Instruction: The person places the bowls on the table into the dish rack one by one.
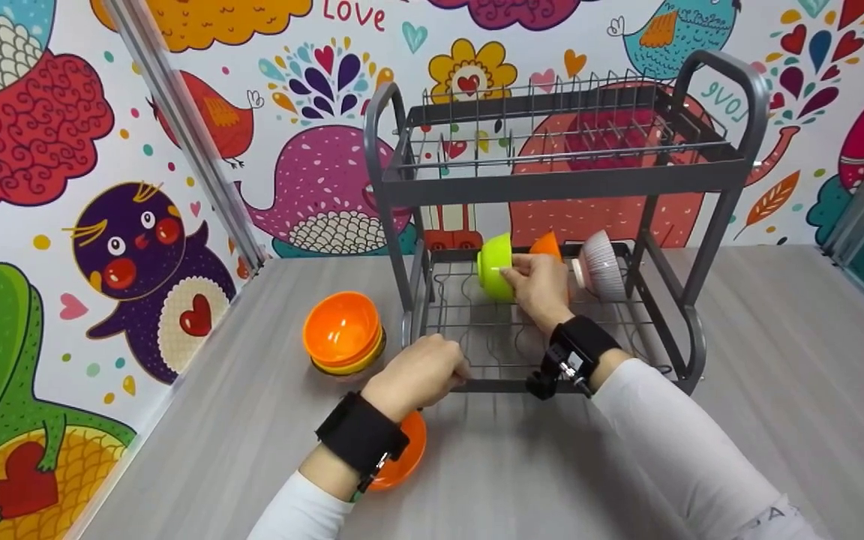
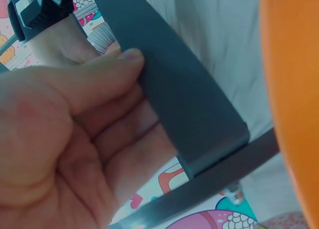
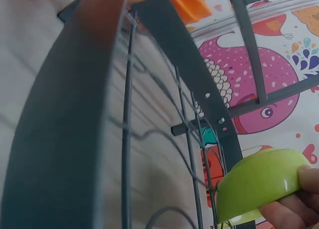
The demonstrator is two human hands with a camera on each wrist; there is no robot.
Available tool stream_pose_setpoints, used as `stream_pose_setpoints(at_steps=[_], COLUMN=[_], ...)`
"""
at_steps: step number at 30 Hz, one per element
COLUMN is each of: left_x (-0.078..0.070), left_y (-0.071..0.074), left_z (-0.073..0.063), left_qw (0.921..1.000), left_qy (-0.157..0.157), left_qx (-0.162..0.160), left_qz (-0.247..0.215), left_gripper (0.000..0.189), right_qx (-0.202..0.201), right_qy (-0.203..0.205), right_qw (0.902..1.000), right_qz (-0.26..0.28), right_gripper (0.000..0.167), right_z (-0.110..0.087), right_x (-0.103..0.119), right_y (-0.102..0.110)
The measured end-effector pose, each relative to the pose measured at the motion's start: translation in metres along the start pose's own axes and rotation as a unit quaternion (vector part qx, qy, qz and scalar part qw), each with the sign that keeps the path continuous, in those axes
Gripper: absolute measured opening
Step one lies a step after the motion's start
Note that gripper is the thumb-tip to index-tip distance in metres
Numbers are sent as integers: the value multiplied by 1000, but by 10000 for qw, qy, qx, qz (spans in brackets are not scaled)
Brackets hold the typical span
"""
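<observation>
My right hand (image 1: 541,289) pinches a lime-green bowl (image 1: 493,262), tipped on its side on the lower tier of a grey two-tier dish rack (image 1: 559,184). In the right wrist view, fingers hold the green bowl (image 3: 259,181) near its wires. Behind that hand, an orange bowl (image 1: 547,244) stands on edge, partly hidden. A white ribbed bowl (image 1: 603,266) leans to its right. At the rack's lower front left, my left hand (image 1: 421,375) grips the front rail (image 2: 174,84), thumb on one face and fingers behind.
Left of the rack, an orange bowl (image 1: 342,322) sits nested on a yellow one. Another orange bowl (image 1: 409,457) lies on the table below my left wrist, partly covered by it. A patterned wall (image 1: 312,172) stands behind the rack.
</observation>
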State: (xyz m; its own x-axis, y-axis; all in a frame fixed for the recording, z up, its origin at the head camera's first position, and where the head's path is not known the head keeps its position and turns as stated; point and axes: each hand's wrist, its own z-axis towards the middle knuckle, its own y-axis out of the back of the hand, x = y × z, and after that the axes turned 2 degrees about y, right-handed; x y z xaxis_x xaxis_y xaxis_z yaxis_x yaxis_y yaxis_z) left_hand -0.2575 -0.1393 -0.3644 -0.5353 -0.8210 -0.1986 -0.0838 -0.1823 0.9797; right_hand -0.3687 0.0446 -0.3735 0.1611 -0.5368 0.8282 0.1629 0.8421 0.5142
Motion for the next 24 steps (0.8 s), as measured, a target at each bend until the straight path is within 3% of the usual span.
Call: stream_pose_setpoints(at_steps=[8, 24], left_x=[0, -2], left_y=[0, 1], left_z=[-1, 0], left_qw=[10000, 9996], left_qy=[-24, 206], left_qx=[-70, 124], left_qz=[-14, -120], left_gripper=[18, 18], right_qx=[-337, -313], right_qy=[343, 348], right_qw=[9973, 9983], right_qz=[-562, -341], right_gripper=[34, 36], right_z=[-2, -3], right_x=[-3, -6], right_y=[-2, -2])
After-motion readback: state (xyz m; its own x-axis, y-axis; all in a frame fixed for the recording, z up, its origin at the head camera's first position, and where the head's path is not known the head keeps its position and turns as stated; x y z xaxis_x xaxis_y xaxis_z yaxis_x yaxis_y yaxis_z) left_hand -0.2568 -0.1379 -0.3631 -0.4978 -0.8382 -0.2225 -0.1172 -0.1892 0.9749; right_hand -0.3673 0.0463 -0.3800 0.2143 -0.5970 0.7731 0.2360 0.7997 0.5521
